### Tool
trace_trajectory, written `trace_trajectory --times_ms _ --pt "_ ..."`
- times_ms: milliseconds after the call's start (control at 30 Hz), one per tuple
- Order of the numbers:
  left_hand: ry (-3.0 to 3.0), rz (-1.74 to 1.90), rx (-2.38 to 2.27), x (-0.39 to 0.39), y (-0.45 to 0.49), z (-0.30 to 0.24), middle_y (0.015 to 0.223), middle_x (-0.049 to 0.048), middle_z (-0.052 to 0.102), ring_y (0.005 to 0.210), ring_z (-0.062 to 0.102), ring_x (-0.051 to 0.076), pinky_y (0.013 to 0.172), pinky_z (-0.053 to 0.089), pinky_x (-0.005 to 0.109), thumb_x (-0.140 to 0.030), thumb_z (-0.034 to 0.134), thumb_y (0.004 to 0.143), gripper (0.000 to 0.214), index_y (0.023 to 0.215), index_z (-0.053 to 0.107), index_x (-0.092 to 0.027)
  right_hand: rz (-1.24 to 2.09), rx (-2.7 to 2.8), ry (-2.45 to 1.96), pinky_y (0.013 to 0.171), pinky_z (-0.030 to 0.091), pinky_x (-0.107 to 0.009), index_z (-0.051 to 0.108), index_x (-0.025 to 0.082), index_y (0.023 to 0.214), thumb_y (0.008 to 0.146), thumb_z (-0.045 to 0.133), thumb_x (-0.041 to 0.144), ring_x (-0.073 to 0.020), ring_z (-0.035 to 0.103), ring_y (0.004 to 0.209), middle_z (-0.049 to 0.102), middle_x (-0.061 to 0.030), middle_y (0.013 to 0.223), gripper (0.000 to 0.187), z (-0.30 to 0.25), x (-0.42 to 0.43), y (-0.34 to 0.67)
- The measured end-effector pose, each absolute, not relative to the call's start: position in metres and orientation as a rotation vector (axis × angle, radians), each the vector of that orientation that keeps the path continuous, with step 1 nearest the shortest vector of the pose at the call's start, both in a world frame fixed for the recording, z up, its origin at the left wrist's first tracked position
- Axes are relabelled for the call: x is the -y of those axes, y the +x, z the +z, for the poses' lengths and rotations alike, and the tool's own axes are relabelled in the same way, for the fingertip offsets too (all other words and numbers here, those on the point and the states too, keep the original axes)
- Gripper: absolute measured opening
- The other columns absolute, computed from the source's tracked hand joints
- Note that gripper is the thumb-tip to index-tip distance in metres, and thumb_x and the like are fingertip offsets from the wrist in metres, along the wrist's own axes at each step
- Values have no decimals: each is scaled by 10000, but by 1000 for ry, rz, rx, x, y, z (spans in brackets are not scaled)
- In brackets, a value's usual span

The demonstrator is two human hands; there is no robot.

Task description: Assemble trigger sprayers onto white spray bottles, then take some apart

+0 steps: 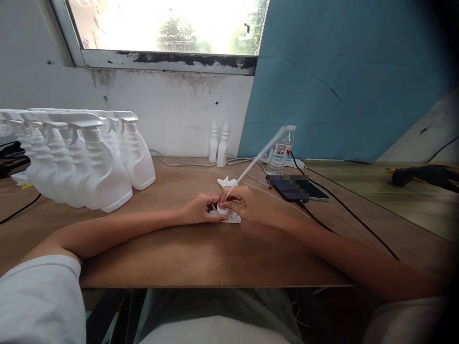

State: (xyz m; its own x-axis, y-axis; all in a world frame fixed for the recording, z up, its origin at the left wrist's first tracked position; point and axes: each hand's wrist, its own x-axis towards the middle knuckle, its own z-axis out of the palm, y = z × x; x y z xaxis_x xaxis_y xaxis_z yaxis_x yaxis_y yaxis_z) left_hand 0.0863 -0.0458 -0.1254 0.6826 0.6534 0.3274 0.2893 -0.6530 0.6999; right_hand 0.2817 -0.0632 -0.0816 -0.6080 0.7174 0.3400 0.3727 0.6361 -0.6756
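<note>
Both my hands meet at the middle of the wooden table [201,248]. My left hand [199,209], a ring on one finger, is closed on a white spray-trigger head [225,213] that rests on the tabletop. My right hand [241,203] pinches the lower end of a long thin white dip tube [258,157], which slants up and to the right from the trigger head. Another white trigger head [226,181] lies just beyond my hands.
Several white spray bottles [89,162] stand in rows at the left. Two bare white bottles [218,145] stand by the wall, with a clear water bottle [281,153], a phone [301,188] and black cables [351,215] to the right. A blue board [340,71] leans behind.
</note>
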Motion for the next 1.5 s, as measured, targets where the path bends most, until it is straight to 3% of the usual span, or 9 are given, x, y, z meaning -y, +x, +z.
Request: trace_trajectory --times_ms 133,233,367,533,667,800,1100,1267,1500 --pt "2320 795 -673 43 80 -126 758 13 602 624 450 89 574 363 207 -558 624 822 453 899 678 -114 647 2207 -894 620 404 -263 592 199 770 887 576 430 -132 494 649 554 -2 698 259 -91 67 282" --pt "2223 913 -669 24 76 -130 755 52 634 653 539 119 611 424 224 -673 388 911 639 893 683 -106 568 2220 -776 696 430 -279 605 192 797 935 495 517 -155 526 764 561 -40 814 370 -102 64 285" --pt "2143 1222 -1106 -33 83 -133 802 79 660 705 608 138 657 479 229 -585 179 992 682 919 662 -110 633 2262 -723 722 420 -273 587 179 859 980 414 509 -145 522 782 570 -44 858 391 -112 61 287" --pt "2222 1270 -1447 -111 103 -126 1135 161 623 1020 580 190 958 434 296 -239 359 990 338 1182 580 -71 711 2302 -761 711 419 -250 558 190 923 945 499 497 -131 525 772 611 -31 913 314 -112 64 287" --pt "2339 1144 -1651 -146 117 -124 1395 216 442 1290 398 304 1094 304 438 -77 461 884 532 1413 449 -123 710 2300 -769 704 420 -244 552 187 911 949 498 455 -123 515 757 610 -30 904 276 -108 67 287" --pt "2427 914 -1787 -169 125 -126 1494 186 338 1360 293 385 1095 251 556 -141 539 867 605 1453 423 -234 696 2303 -744 689 414 -243 556 189 931 947 504 440 -120 515 747 603 -25 892 257 -109 67 288" --pt "2428 744 -1887 -200 135 -117 1433 163 429 1313 403 381 1060 342 543 -271 574 855 573 1416 454 -265 634 2331 -689 695 415 -245 545 191 937 868 611 369 -116 493 732 575 -10 864 202 -112 63 290" --pt "2351 1010 -1834 -202 112 -118 1288 159 511 1132 570 295 967 447 410 -237 538 876 388 1263 556 -224 623 2330 -706 697 421 -243 554 192 964 824 675 339 -112 495 730 582 -6 885 236 -117 58 292" --pt "2101 1528 -1797 -200 63 -125 1070 99 526 981 587 238 923 454 381 -192 600 855 169 1011 536 -192 783 2242 -846 730 464 -263 484 219 1025 731 754 377 -139 562 812 591 -20 969 430 -116 62 289"
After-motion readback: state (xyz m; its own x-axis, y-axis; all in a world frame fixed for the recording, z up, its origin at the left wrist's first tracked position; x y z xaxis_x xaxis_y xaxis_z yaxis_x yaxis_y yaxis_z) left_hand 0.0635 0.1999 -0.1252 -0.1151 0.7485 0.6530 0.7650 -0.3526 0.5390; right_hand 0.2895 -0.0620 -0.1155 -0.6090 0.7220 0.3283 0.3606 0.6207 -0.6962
